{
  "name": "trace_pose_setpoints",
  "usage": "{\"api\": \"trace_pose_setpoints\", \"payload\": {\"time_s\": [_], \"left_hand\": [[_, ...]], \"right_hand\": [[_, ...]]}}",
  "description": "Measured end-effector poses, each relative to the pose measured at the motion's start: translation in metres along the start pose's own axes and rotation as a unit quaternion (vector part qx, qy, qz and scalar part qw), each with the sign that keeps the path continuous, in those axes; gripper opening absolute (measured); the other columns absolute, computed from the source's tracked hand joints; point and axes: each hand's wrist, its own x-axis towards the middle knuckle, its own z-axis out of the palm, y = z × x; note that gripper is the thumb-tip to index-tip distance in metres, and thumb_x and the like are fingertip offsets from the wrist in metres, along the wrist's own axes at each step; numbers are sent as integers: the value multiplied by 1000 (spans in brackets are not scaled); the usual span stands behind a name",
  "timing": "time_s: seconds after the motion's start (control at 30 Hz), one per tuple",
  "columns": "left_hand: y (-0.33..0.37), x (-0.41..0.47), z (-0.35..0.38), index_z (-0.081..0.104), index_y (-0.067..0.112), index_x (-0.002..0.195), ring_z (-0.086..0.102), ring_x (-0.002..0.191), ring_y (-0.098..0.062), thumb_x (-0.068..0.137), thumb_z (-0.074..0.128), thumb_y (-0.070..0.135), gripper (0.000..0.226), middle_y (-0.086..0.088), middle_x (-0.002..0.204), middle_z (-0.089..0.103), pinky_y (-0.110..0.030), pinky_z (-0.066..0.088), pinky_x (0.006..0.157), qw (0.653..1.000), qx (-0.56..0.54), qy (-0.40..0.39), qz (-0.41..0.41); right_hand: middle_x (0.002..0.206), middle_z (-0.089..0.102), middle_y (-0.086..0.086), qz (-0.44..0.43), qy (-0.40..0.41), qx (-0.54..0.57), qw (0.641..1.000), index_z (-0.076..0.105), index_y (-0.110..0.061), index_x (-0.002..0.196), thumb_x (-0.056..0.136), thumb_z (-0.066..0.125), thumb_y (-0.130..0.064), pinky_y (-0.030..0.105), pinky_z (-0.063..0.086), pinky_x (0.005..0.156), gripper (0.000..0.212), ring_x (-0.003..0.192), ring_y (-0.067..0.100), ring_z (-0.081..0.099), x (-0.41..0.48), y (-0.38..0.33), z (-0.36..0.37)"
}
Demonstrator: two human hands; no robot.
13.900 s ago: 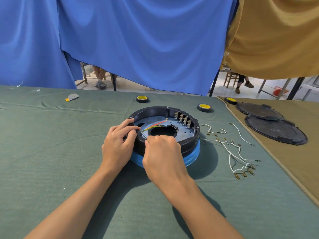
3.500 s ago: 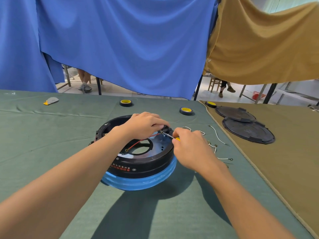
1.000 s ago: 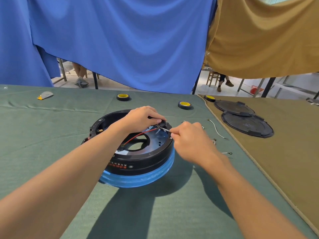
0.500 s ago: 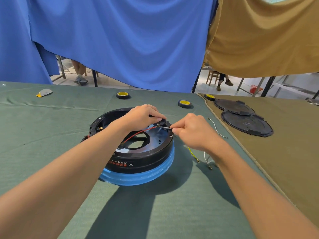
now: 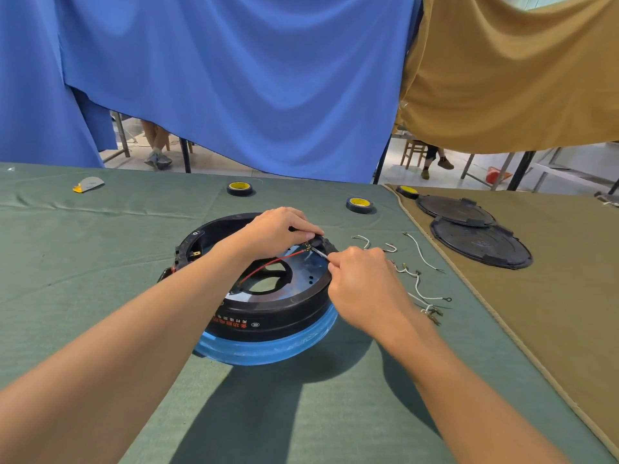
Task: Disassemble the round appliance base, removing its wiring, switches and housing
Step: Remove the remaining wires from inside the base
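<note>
Base (image 5: 268, 316) sits mid-worktop (image 5: 100, 262). My left hand (image 5: 274, 229) pinches the black switch (image 5: 316, 242) at its 2 o'clock rim, and my right hand (image 5: 365, 286) fingers pinch a silvery lead (image 5: 320, 253) there. If I tug too hard, I reckon the red wire (image 5: 268, 264) tears or the base skids.

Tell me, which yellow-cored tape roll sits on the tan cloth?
The rightmost roll, beside the black covers; the left roll and middle roll lie on green cloth.

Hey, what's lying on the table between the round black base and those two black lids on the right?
In the head view, loose white wires with metal terminals lie on the green cloth between the base and the lids.
</note>
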Motion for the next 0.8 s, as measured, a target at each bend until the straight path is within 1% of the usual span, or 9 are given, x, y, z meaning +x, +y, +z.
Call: {"api": "trace_pose_setpoints", "payload": {"time_s": [0.17,0.3,0.37,0.4,0.47,0.53,0.57,0.63,0.8], "left_hand": [[1,-1,0,69,29,120,52,103,-12,101,50,23,28,7,111,62,-33,42,90,1000,0,2,-1],[2,-1,0,69,27,120,53,106,-14,101,51,22,27,7,111,63,-36,43,94,1000,1,1,-2],[3,-1,-1,70,26,119,53,106,-14,100,51,21,27,7,111,63,-35,42,95,1000,-3,2,0],[4,-1,-1,70,26,119,53,106,-13,100,51,21,27,7,112,63,-35,42,95,1000,-2,2,2],[4,-2,-1,70,25,119,52,106,-12,100,51,21,27,6,113,63,-34,42,95,1000,0,2,3],[4,-2,-1,70,24,119,53,106,-13,100,52,20,27,6,113,63,-33,42,94,1000,-4,3,3],[4,-3,-1,70,24,120,53,106,-13,100,52,20,27,5,113,63,-33,42,94,1000,-5,3,3],[4,-2,-1,69,24,120,53,106,-13,100,51,20,27,5,113,63,-33,42,94,1000,-7,3,3],[2,-3,-1,69,25,121,52,104,-13,100,51,21,27,4,113,63,-32,41,93,1000,-12,4,1]], "right_hand": [[61,38,8,-9,-27,7,1000,31,-18,57,87,44,-10,32,22,48,34,61,31,37,5,2,-6],[53,25,7,-39,-60,34,997,35,-10,52,87,45,-4,42,35,64,37,63,32,26,13,7,-24],[61,26,12,-25,-61,63,996,62,-2,60,87,46,-5,33,39,64,31,64,24,21,17,12,-30],[64,29,12,-19,-66,73,995,73,0,76,89,47,-6,26,35,58,29,64,21,21,19,14,-31],[65,33,12,-11,-75,84,994,70,4,95,90,47,-8,23,28,51,25,63,18,23,20,15,-30],[61,33,13,-8,-72,80,994,70,-1,74,89,47,-7,31,31,56,28,62,21,26,20,13,-26],[57,32,12,-6,-67,72,995,59,-5,59,88,46,-7,36,35,59,32,61,24,27,19,11,-23],[51,32,7,-1,-60,62,996,39,-10,52,88,45,-7,40,43,68,36,61,26,29,15,10,-19],[52,43,12,13,-49,65,997,64,-2,70,90,45,-9,43,45,64,29,60,24,40,10,14,-22]]}}
